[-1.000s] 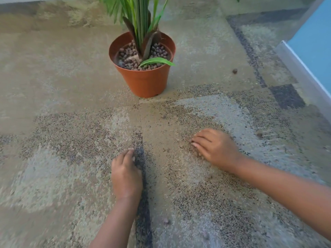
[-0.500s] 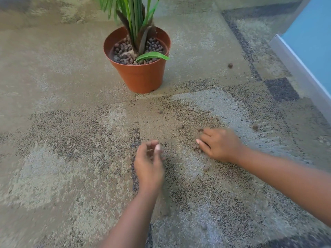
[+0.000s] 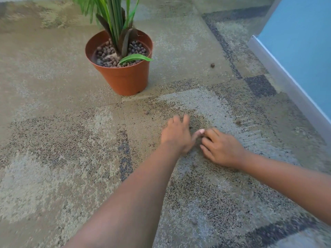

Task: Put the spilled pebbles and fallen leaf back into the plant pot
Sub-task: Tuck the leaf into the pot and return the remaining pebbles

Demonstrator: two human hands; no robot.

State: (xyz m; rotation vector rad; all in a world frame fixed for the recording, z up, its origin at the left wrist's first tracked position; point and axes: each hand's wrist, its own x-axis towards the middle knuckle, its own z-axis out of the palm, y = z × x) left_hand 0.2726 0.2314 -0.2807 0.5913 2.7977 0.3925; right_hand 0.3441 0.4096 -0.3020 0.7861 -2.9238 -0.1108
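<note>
A terracotta plant pot (image 3: 125, 77) stands on the carpet at the upper middle, filled with brown pebbles (image 3: 107, 54) around green stems. A green leaf (image 3: 135, 58) lies across the pot's near rim. Single loose pebbles lie on the carpet: one (image 3: 212, 65) right of the pot, one (image 3: 238, 122) further right, one (image 3: 146, 112) in front of the pot, and one (image 3: 194, 165) just below my hands. My left hand (image 3: 176, 135) is palm down with fingers spread, its thumb touching my right hand (image 3: 222, 147). The right hand's fingers curl onto the carpet; what is under them is hidden.
A blue wall with a pale skirting board (image 3: 286, 83) runs along the right side. The floor is patterned beige and grey carpet (image 3: 53, 140). Another small pebble (image 3: 194, 221) lies near the bottom.
My left hand has swept right and forward until it meets the right hand, and its fingers have spread. The right hand stayed in about the same spot. The view shifted a little.
</note>
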